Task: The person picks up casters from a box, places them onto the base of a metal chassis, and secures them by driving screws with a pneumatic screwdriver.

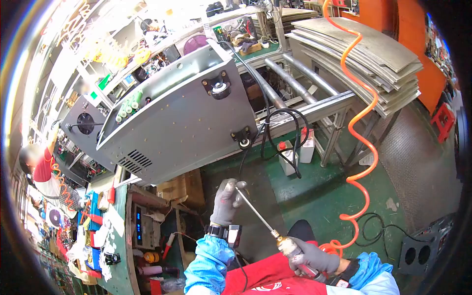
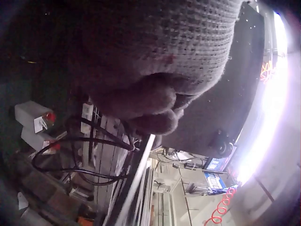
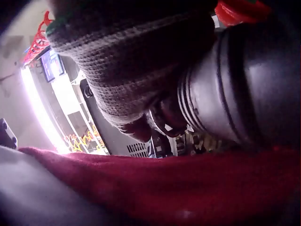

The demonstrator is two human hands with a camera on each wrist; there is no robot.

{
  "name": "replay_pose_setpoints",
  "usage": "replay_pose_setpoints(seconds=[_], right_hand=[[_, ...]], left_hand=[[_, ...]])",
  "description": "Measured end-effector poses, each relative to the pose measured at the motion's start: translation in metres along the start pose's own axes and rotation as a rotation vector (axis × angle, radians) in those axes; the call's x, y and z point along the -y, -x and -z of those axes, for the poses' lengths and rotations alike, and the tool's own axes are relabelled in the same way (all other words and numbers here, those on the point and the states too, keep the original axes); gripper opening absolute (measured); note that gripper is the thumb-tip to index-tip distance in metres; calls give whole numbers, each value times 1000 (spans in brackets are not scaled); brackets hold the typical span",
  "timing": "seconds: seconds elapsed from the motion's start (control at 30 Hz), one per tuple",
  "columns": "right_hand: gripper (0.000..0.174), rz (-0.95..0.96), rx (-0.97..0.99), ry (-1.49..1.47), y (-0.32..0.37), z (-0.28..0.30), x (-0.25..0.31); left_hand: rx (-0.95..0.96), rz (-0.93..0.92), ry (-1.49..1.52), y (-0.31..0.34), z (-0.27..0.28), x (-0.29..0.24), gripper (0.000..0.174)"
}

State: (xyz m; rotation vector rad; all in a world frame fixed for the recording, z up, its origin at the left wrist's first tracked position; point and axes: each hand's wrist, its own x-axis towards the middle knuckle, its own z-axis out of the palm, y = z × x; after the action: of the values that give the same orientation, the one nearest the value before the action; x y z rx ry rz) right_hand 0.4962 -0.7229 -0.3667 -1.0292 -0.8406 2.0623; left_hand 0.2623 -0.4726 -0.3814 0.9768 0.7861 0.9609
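Observation:
My right hand, in a grey knit glove, grips the body of a pneumatic tool low in the head view. A long thin metal shaft runs up-left from the tool. My gloved left hand pinches the tip of that shaft. The left wrist view shows its curled fingers above the bright shaft. In the right wrist view the tool's dark cylinder sits beside the glove, over a red garment. A large grey metal chassis lies tilted above both hands.
An orange coiled air hose hangs from top right down to the tool. Black cables dangle from the chassis. Grey panels are stacked on a metal rack. White bottles stand on the green floor. A cluttered bench is at left.

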Motion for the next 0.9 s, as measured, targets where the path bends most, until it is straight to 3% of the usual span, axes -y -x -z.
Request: replay_pose_setpoints(seconds=[0.03,0.13,0.27,0.37,0.43,0.57,0.9], right_hand=[[83,-18,91,-254,1,1,2],[77,104,-140,-33,-9,-12,20],[76,244,-348,164,-45,-4,28],[75,178,-376,-28,-67,2,54],[68,221,-389,-2,-85,11,57],[59,265,-413,114,-108,23,64],[55,229,-443,81,-115,21,75]], left_hand=[[0,12,-37,-3,2,0,54],[-3,-35,46,-3,-33,-11,68],[90,234,144,-3,-51,13,90],[356,334,-112,11,-68,17,74],[471,363,-121,12,-66,40,59],[268,336,-100,12,-75,38,49],[237,314,-45,5,-72,41,48]])
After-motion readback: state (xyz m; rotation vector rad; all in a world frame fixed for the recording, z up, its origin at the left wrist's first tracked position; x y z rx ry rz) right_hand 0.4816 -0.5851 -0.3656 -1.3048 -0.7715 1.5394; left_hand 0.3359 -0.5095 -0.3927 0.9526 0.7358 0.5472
